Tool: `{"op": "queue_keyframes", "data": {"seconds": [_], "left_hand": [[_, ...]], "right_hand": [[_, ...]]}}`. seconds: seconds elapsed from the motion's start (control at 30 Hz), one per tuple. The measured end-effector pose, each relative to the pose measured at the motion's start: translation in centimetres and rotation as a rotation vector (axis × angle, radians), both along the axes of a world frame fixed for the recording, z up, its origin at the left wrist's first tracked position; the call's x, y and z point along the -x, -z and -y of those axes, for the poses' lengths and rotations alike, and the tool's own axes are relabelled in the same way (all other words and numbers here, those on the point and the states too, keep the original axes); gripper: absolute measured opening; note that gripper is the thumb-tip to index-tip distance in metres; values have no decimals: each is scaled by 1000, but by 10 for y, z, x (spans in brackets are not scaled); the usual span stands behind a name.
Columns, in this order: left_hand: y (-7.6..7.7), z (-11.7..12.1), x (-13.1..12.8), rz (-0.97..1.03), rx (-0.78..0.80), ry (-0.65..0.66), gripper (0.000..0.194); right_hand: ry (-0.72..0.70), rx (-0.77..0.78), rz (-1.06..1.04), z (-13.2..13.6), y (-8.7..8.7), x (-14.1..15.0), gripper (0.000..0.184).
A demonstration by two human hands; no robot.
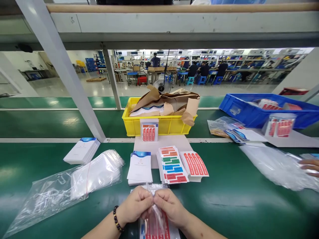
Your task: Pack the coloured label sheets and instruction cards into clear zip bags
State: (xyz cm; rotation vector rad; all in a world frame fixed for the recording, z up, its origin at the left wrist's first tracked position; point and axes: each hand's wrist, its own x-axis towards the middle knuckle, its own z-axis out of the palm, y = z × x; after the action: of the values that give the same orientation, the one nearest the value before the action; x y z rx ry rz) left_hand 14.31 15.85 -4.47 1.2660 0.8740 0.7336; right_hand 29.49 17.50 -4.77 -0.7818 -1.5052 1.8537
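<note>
My left hand (139, 203) and my right hand (169, 205) meet at the front middle, thumbs and fingers pinched on a clear plastic bag (157, 217). Beneath the bag lie red-printed sheets (156, 230); whether they are inside it I cannot tell. Just beyond my hands stand a stack of white booklets (140, 167) with blue tops, a stack of multicoloured label sheets (172, 166) and a stack of red label sheets (194, 164). To the left lies a pile of clear bags (97, 172), partly in a larger plastic bag, below another booklet stack (82, 150).
A yellow bin (159, 125) with torn brown paper stands behind the stacks. At right are a blue bin (249, 109), a filled clear pouch (280, 125), loose plastic bags (271, 166) and another person's hand (310, 167). A metal post (74, 76) rises at left.
</note>
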Motion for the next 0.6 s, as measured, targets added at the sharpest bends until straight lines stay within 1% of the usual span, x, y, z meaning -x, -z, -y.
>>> {"op": "queue_keyframes", "data": {"seconds": [0.07,0.13,0.2,0.23,0.27,0.3,0.33,0.4,0.43,0.47,0.5,0.53,0.57,0.6], "left_hand": [[-5,0,-1,-28,-8,-2,51],[-9,-3,0,-58,34,0,45],[-10,-7,1,-109,109,-57,37],[-10,-10,3,-130,150,-113,34],[-10,-12,4,-145,182,-174,31],[-9,-15,5,-149,205,-228,29],[-7,-17,6,-146,224,-264,28],[-5,-20,8,-133,245,-291,28],[-5,-21,8,-126,255,-289,28],[-6,-21,9,-122,267,-276,29],[-8,-20,9,-120,266,-261,31],[-12,-19,10,-124,235,-261,32],[-17,-18,12,-142,157,-286,33],[-22,-16,13,-176,27,-327,31]], "right_hand": [[61,15,2,-4,3,2,48],[121,23,22,-9,4,2,47],[173,17,61,-12,1,-1,43],[210,-36,110,-12,-1,-4,39],[247,-137,183,-12,-3,-6,33],[269,-286,271,-10,-5,-7,27],[267,-470,367,-8,-7,-9,27],[201,-837,544,-3,-8,-10,35],[154,-964,601,-1,-7,-10,34],[124,-1054,640,1,-5,-10,29],[113,-1105,662,1,-3,-10,26],[111,-1116,671,0,-2,-11,26],[105,-1094,665,-1,-2,-12,26],[83,-1046,649,-3,-2,-13,26]]}}
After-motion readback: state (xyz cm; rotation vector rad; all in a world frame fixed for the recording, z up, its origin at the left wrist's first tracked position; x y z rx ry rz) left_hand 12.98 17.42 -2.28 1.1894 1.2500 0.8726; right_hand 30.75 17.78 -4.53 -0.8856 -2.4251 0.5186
